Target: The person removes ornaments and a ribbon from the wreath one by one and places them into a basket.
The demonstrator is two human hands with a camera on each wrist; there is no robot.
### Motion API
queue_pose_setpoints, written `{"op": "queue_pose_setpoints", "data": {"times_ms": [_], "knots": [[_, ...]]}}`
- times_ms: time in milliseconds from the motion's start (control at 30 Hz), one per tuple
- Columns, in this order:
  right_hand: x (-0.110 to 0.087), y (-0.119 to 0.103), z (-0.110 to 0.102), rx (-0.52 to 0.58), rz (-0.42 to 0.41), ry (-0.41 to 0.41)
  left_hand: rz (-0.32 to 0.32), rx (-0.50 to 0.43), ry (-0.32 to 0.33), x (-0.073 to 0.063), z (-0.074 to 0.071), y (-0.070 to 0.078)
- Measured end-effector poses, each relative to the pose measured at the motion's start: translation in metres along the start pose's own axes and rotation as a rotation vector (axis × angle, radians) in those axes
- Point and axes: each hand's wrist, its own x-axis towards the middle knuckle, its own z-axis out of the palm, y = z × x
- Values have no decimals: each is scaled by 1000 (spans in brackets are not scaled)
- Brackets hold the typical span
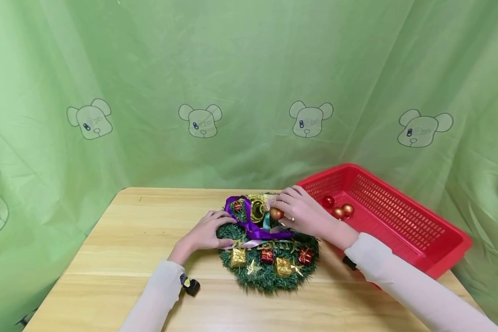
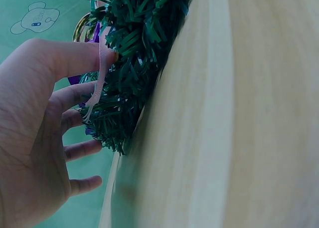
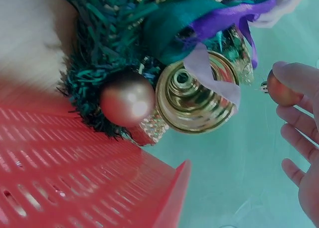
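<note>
A green tinsel wreath (image 1: 269, 279) lies on the table, trimmed with small gold and red gift boxes, gold stars and a purple ribbon (image 1: 249, 226). My left hand (image 1: 205, 230) holds the wreath's left side, its thumb on the greenery near a pale pink ribbon (image 2: 102, 71) and its other fingers spread. Above the wreath's upper right part, my right hand (image 1: 300, 210) pinches a copper-gold ball ornament (image 3: 284, 90) between thumb and fingers, cap outward. Beside it are a gold bell (image 3: 199, 115) and another copper-gold ball (image 3: 128, 99) at the wreath's edge.
A red plastic basket (image 1: 415, 207) stands right of the wreath, close to my right forearm. Inside lie a red ball (image 1: 328, 201) and two copper-gold balls (image 1: 347, 210). Green curtain (image 1: 249, 69) hangs behind the wooden table (image 1: 120, 258).
</note>
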Motion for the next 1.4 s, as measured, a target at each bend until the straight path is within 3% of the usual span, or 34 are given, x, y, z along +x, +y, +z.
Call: {"op": "queue_pose_setpoints", "data": {"times_ms": [500,1400], "knots": [[-3,14,-27,22,65,34,-12,-15,-7,-1,0,3],[-17,42,-79,-40,143,-49,5,-22,3,-2,0,3]]}}
